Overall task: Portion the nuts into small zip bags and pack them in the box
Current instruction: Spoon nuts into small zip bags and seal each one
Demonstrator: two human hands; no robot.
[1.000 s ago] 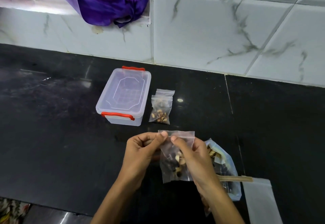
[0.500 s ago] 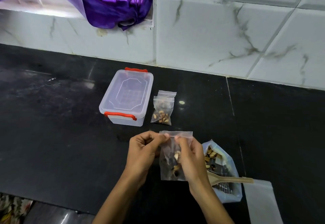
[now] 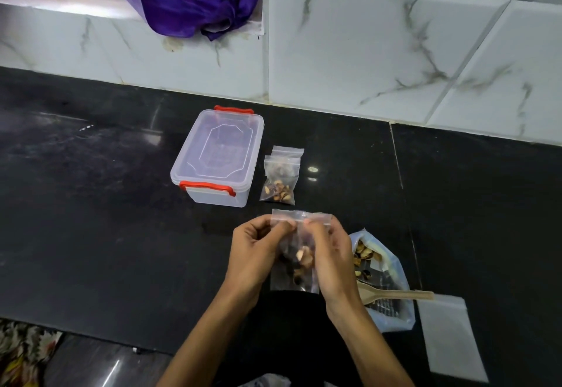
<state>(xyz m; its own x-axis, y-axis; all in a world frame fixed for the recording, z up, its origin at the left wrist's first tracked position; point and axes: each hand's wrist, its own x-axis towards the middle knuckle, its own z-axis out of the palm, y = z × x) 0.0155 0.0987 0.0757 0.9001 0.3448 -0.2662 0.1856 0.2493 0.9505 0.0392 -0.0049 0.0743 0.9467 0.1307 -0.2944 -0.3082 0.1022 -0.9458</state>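
Both hands, left hand [image 3: 254, 252] and right hand [image 3: 330, 260], pinch the top seal of a small clear nut-filled zip bag [image 3: 294, 268], near centre. 1 filled bag [image 3: 279, 178] lies right of the lidded clear red-latched plastic box [image 3: 219, 157]; nothing packed yet.

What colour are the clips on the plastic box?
Red. The box is see-through, with red clips at both ends, seen in the head view.

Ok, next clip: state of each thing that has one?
Box: lid on, red latches down.
Held zip bag: holds nuts, both hands pinch its top strip.
Left hand: pinching the strip.
Right hand: pinching the strip.
Filled bags: lying beside the box.
Large nut bag: open, wooden spoon inside.
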